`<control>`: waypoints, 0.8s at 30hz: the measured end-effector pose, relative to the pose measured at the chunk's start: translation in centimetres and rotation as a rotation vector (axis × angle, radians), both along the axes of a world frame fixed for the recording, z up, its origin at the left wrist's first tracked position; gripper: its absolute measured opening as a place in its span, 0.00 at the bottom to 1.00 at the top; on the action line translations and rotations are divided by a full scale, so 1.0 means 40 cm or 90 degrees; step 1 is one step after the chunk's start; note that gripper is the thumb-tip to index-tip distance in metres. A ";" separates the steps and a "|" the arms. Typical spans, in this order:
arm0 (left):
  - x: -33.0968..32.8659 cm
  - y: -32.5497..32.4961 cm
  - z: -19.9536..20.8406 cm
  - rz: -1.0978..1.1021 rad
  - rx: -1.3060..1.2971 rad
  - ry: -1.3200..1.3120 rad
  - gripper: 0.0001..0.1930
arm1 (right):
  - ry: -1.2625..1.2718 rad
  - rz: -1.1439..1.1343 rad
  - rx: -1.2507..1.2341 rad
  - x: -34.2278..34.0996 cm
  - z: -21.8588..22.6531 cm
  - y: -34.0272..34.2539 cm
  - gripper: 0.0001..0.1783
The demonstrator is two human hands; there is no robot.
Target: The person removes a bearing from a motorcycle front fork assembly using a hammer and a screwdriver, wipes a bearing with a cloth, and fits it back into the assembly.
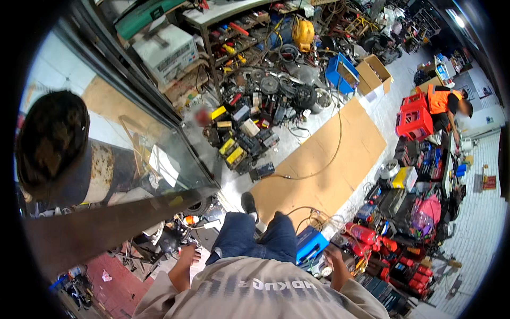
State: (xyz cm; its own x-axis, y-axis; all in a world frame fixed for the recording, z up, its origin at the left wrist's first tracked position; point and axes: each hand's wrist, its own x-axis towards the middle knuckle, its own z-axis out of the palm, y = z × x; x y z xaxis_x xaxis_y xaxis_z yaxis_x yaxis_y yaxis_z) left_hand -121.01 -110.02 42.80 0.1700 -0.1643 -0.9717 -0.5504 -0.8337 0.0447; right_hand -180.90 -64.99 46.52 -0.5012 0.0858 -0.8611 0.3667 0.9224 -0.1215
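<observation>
My left hand (189, 254) hangs at my left side with its fingers loosely apart and nothing seen in it. Below it lies a jumble of dark metal parts (169, 242). At my other side, my right hand (333, 256) hangs low, fingers loosely extended, holding nothing that I can make out. A blue box-shaped machine (311, 245) stands on the floor just left of that hand. Red cylinders like fire extinguishers (362, 233) lie to its right. Ahead of my legs a large flat cardboard sheet (324, 159) covers the floor, with a thin hose (319, 174) curving across it.
A glass door frame (159, 199) stands close on my left. Several batteries (249, 127) and machine parts crowd the floor ahead. Beyond are a blue bin (341, 73) and a cardboard box (375, 75). Right, a person in an orange vest (439, 100) is by red stools (414, 121).
</observation>
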 end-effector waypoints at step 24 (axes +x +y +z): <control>-1.205 0.197 0.456 0.448 0.048 -0.258 0.20 | 0.269 0.578 -0.569 -0.779 -0.277 -2.882 0.42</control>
